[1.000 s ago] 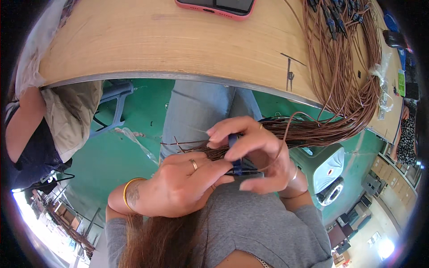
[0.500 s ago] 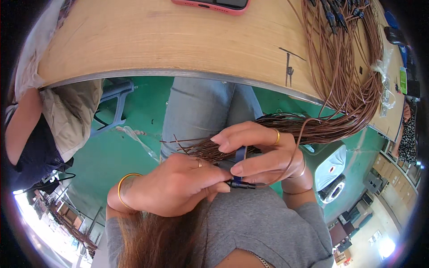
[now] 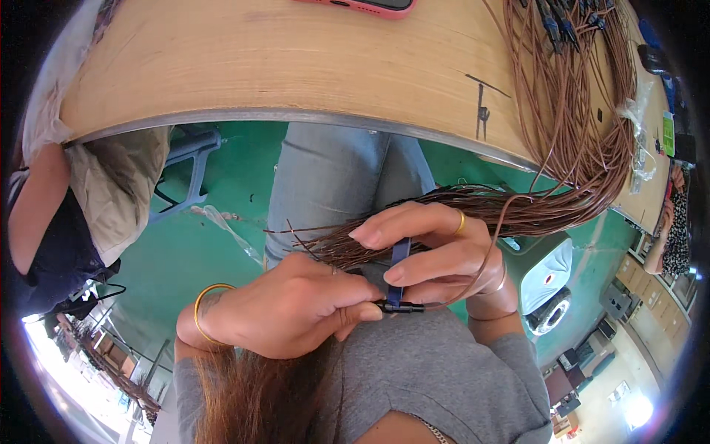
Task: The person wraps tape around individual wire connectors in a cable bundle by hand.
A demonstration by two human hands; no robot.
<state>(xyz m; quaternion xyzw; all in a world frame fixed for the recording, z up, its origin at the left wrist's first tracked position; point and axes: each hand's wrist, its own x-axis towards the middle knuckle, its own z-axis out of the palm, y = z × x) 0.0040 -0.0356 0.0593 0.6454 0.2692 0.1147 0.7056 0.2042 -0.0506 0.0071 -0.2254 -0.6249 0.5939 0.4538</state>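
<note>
My left hand (image 3: 285, 307) is closed, its thumb and forefinger pinching one end of a small black cable connector (image 3: 405, 307). From the connector's other end a thin brown cable (image 3: 494, 248) loops up to the right. A narrow dark blue strip (image 3: 399, 266), which looks like tape, runs up from the connector. My right hand (image 3: 444, 248) curls its fingers around that strip, just right of my left hand. Beyond both hands, a thick bundle of brown cables (image 3: 473, 207) lies across my lap, its loose ends pointing left. The fingers hide part of the strip.
The wooden table (image 3: 296, 66) curves in front of me, carrying more brown cables (image 3: 569, 111) with black connectors and a pink-cased phone (image 3: 362, 6). At left sits another person (image 3: 44, 214) beside a blue stool (image 3: 194, 166). A grey-green stool (image 3: 543, 270) stands at right.
My hands stay together at the connector. My right fingers have shifted slightly, and more of the blue strip shows between them. The view has tilted a little.
</note>
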